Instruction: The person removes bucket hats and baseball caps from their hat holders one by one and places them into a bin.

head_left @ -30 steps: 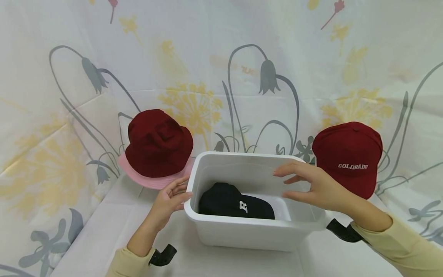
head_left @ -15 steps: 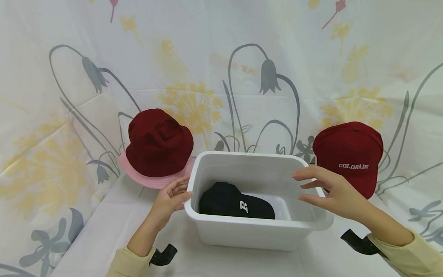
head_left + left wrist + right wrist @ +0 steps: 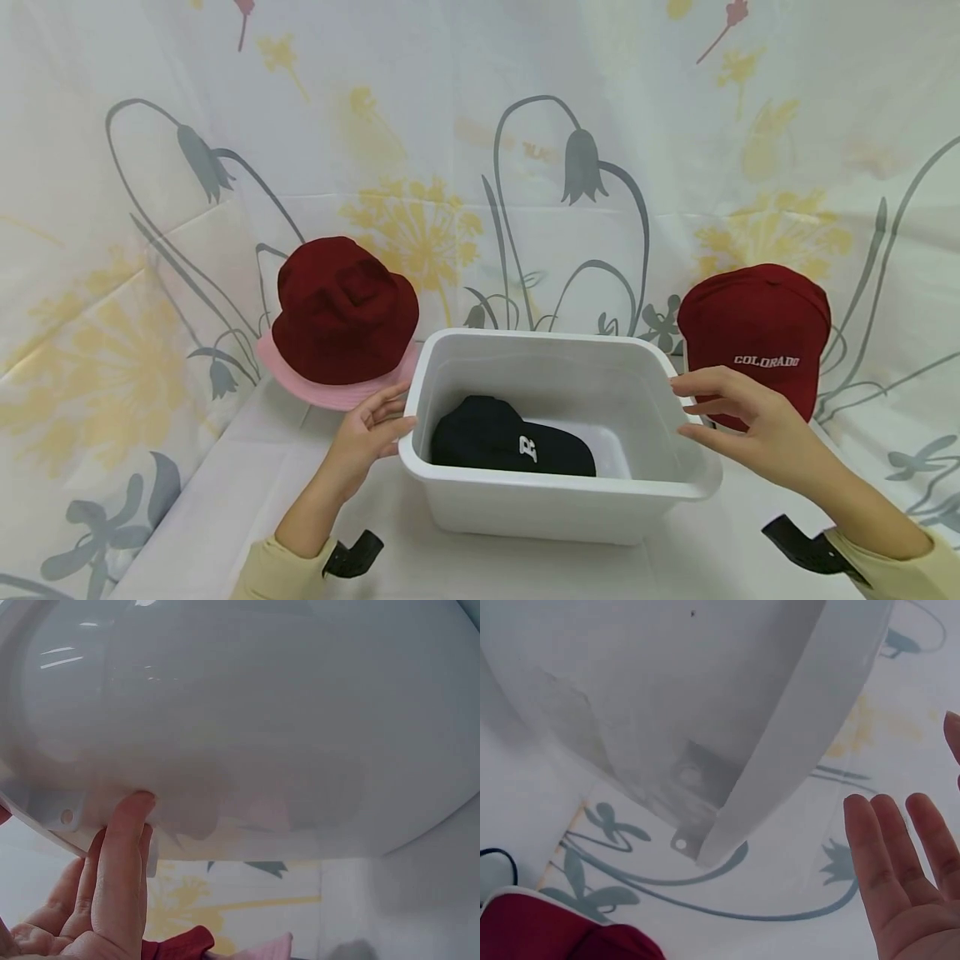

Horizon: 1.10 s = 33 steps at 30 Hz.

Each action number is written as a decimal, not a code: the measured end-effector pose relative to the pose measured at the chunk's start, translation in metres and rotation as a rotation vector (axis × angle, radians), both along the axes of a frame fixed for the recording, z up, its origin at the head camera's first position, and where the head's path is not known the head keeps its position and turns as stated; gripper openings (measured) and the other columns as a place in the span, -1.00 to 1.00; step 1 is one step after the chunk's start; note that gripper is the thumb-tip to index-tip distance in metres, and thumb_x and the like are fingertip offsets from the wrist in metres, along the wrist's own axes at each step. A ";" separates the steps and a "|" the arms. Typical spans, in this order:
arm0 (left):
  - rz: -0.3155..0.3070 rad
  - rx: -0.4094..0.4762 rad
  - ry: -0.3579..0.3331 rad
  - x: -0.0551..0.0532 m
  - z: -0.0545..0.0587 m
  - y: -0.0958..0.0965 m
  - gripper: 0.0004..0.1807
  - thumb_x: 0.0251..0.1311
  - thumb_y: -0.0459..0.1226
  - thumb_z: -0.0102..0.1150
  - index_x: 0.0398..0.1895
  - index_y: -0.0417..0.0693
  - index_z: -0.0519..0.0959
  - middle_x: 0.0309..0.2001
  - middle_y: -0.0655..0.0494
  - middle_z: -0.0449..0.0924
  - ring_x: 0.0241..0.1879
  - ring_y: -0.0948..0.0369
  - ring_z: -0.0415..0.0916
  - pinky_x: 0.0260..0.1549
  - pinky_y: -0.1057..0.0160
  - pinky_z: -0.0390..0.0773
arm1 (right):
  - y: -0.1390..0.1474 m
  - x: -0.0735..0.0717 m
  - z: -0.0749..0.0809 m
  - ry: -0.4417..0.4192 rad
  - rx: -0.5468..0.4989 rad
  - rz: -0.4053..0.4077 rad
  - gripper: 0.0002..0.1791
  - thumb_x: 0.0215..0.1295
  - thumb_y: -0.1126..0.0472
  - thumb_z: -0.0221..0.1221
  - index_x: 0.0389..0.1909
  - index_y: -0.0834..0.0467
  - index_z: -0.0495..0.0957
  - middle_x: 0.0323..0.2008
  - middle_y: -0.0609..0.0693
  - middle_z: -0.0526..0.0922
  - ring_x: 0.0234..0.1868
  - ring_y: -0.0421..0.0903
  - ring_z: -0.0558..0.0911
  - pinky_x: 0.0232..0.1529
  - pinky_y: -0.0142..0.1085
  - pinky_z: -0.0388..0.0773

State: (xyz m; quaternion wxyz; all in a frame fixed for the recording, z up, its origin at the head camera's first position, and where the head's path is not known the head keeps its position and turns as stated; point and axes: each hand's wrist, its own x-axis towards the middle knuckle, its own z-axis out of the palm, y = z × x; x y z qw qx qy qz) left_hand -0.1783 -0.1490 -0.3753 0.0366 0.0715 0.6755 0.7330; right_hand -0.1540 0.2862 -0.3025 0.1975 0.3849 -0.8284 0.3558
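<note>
A white plastic bin (image 3: 525, 510) stands in the middle of the head view, and a black baseball cap (image 3: 480, 433) with a white letter on it lies inside. My left hand (image 3: 362, 437) holds the bin's left end. Its thumb is at the rim, and in the left wrist view its fingers (image 3: 120, 862) reach under the rim against the outer wall. At the right end, my right hand (image 3: 765, 429) has its fingers spread around the height of the rim, holding nothing. In the right wrist view those fingers (image 3: 870, 855) appear apart from the bin.
Left of the bin, a dark red bucket hat (image 3: 337, 308) sits over a pink brim (image 3: 330, 393). Behind my right hand is a dark red cap (image 3: 757, 325) lettered COLORADO. A flower-printed cloth (image 3: 450, 125) hangs behind.
My right hand has moved from above the bin's inside rightward and slightly down to its right rim. My left hand, the bin and the hats have stayed in place.
</note>
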 end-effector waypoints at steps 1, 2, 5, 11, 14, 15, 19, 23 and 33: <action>0.000 0.002 -0.001 0.000 0.000 0.000 -0.37 0.12 -0.44 0.15 0.30 -0.27 0.25 0.04 -0.19 0.46 -0.13 0.22 0.52 -0.24 0.14 0.58 | 0.001 0.000 -0.002 -0.009 -0.009 -0.006 -0.26 -0.36 0.68 0.36 0.02 0.27 0.48 -0.05 -0.02 0.52 -0.22 -0.28 0.61 -0.25 -0.50 0.53; -0.001 0.004 -0.002 0.000 0.000 0.000 -0.37 0.12 -0.44 0.15 0.30 -0.28 0.25 0.04 -0.19 0.46 -0.13 0.21 0.52 -0.24 0.14 0.58 | 0.003 0.001 -0.003 -0.020 -0.020 -0.017 -0.27 -0.34 0.68 0.35 0.01 0.27 0.48 -0.05 -0.01 0.52 -0.23 -0.27 0.62 -0.27 -0.50 0.53; 0.001 0.003 -0.004 0.000 0.000 0.000 -0.37 0.12 -0.44 0.15 0.30 -0.27 0.25 0.04 -0.19 0.46 -0.13 0.21 0.52 -0.24 0.14 0.58 | 0.006 0.002 -0.006 -0.038 -0.026 -0.044 -0.31 -0.33 0.67 0.35 -0.01 0.32 0.48 -0.05 -0.01 0.52 -0.23 -0.26 0.63 -0.28 -0.49 0.54; 0.006 -0.003 -0.007 0.000 -0.001 0.000 -0.38 0.12 -0.44 0.16 0.30 -0.26 0.26 0.04 -0.18 0.46 -0.12 0.22 0.52 -0.24 0.15 0.57 | 0.014 0.003 -0.010 -0.043 -0.021 -0.061 -0.32 -0.30 0.69 0.33 -0.01 0.35 0.46 -0.04 -0.03 0.52 -0.20 -0.23 0.61 -0.23 -0.46 0.53; 0.007 -0.002 -0.006 0.000 -0.001 0.000 -0.38 0.12 -0.44 0.16 0.30 -0.26 0.26 0.04 -0.18 0.46 -0.13 0.22 0.52 -0.24 0.15 0.57 | 0.017 0.003 -0.012 -0.038 -0.025 -0.064 -0.32 -0.28 0.69 0.32 0.01 0.32 0.46 -0.03 -0.08 0.51 -0.18 -0.26 0.61 -0.23 -0.46 0.53; 0.008 -0.002 -0.005 0.000 0.000 0.000 -0.38 0.12 -0.44 0.16 0.30 -0.26 0.26 0.04 -0.18 0.46 -0.13 0.22 0.52 -0.24 0.15 0.57 | 0.019 0.002 -0.013 -0.038 -0.033 -0.064 -0.32 -0.29 0.70 0.31 0.00 0.32 0.46 -0.03 -0.10 0.51 -0.19 -0.26 0.61 -0.23 -0.47 0.53; 0.006 -0.001 0.001 0.000 0.000 0.000 -0.38 0.12 -0.43 0.16 0.29 -0.26 0.26 0.04 -0.18 0.46 -0.12 0.21 0.52 -0.24 0.15 0.57 | 0.023 0.000 -0.018 -0.046 -0.083 -0.054 -0.35 -0.30 0.74 0.28 -0.03 0.38 0.46 -0.07 -0.07 0.53 -0.22 -0.25 0.63 -0.24 -0.48 0.53; 0.003 -0.004 0.004 0.000 0.000 0.000 -0.38 0.13 -0.43 0.15 0.29 -0.26 0.26 0.05 -0.19 0.46 -0.11 0.21 0.51 -0.23 0.14 0.57 | 0.027 -0.001 -0.022 -0.063 -0.104 -0.079 -0.39 -0.27 0.74 0.27 -0.06 0.40 0.46 -0.09 -0.10 0.54 -0.24 -0.26 0.64 -0.26 -0.50 0.53; 0.006 -0.010 0.004 -0.001 0.000 0.000 -0.39 0.13 -0.43 0.15 0.30 -0.25 0.27 0.06 -0.20 0.45 -0.11 0.21 0.51 -0.23 0.14 0.57 | 0.038 -0.005 -0.034 -0.112 -0.185 -0.133 -0.41 -0.23 0.76 0.22 -0.05 0.44 0.44 -0.11 -0.13 0.57 -0.24 -0.30 0.63 -0.27 -0.52 0.52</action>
